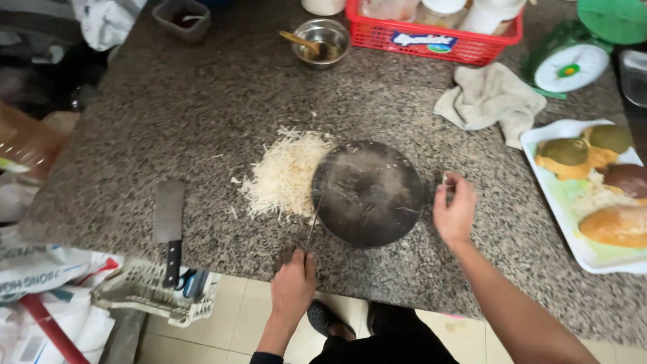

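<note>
My left hand (294, 280) grips the handle of a thin knife (314, 222) at the counter's near edge, the blade pointing away along the left rim of a dark round chopping board (369, 193). A pile of pale shredded vegetable (286, 173) lies on the speckled granite counter (202, 114) just left of the board. My right hand (455, 210) hovers at the board's right side, fingers pinched on a small pale piece that is hard to make out.
A cleaver (168, 226) lies at the counter's left front. At the back stand a steel bowl with a spoon (323, 42), a red basket (431, 34) and a green kitchen scale (573, 61). A cloth (488, 100) and a white tray of food (593, 189) are on the right.
</note>
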